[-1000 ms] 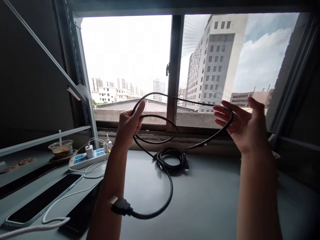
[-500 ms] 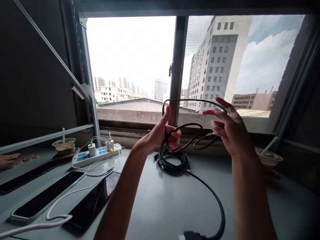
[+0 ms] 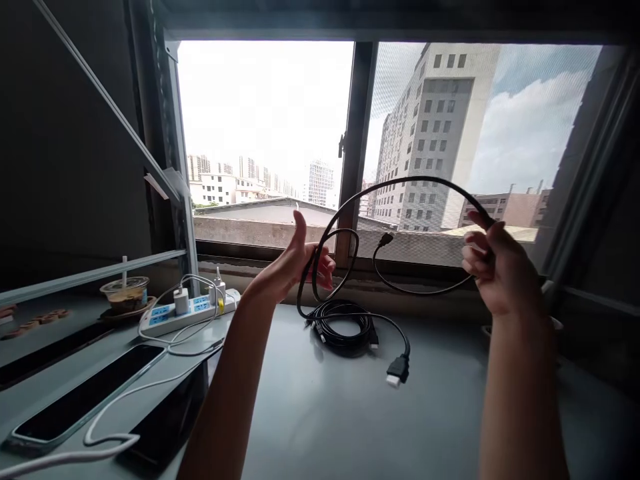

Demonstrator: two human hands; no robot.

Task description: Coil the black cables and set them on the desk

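Note:
A black HDMI cable [image 3: 415, 179] rises in a wide arc between my two hands. My left hand [image 3: 300, 263] has the cable across its loosely curled fingers, thumb raised. At the other side my right hand [image 3: 495, 260] pinches the cable between thumb and fingers, with the other fingers bent in. One HDMI plug [image 3: 399, 371] hangs in front of the coil, its pale metal tip pointing down. Another black plug [image 3: 385, 239] dangles from a length below my right hand. Beneath my left hand a coiled bundle of black cable [image 3: 345, 343] lies on the table.
To the left, a white power strip [image 3: 187, 310] holds chargers with white cables. Two dark-screened phones [image 3: 85, 393] [image 3: 165, 420] lie in front. Plastic cups [image 3: 125, 293] stand on both sides, the right one mostly behind my arm. A window [image 3: 265, 133] lies behind.
My right hand has moved right and closed on the cable, widening its arc. My left hand has shifted left. The front HDMI plug has swung up toward the coil.

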